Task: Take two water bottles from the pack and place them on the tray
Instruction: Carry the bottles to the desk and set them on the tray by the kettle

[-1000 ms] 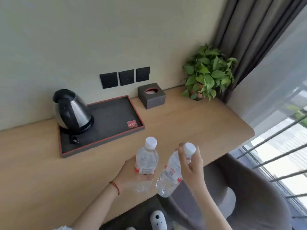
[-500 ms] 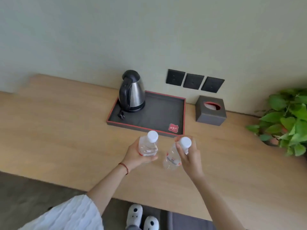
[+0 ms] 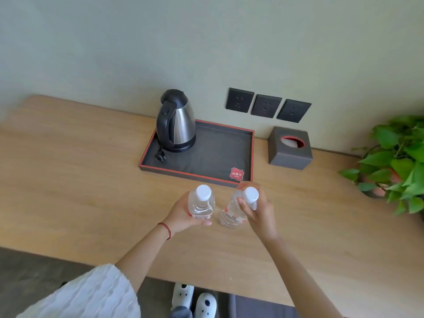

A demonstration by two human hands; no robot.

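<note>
I hold two clear water bottles with white caps above the wooden desk, just in front of the tray. My left hand (image 3: 181, 215) wraps the body of the left bottle (image 3: 202, 201), which stands upright. My right hand (image 3: 258, 210) grips the right bottle (image 3: 231, 212) near its neck, and that bottle tilts with its base toward the left. The dark tray (image 3: 215, 154) with a red rim lies against the wall, its right half bare apart from a red tag (image 3: 236, 173). The pack is out of view.
A steel kettle (image 3: 175, 121) with its plug (image 3: 160, 155) fills the tray's left end. A grey tissue box (image 3: 291, 148) sits right of the tray, a potted plant (image 3: 399, 161) further right. Three wall sockets (image 3: 267, 105) sit above. The desk (image 3: 68, 180) stretches left.
My view has swung left from the window side to face the tray squarely. Both hands have carried the bottles forward over the desk, closer to the tray's front edge.
</note>
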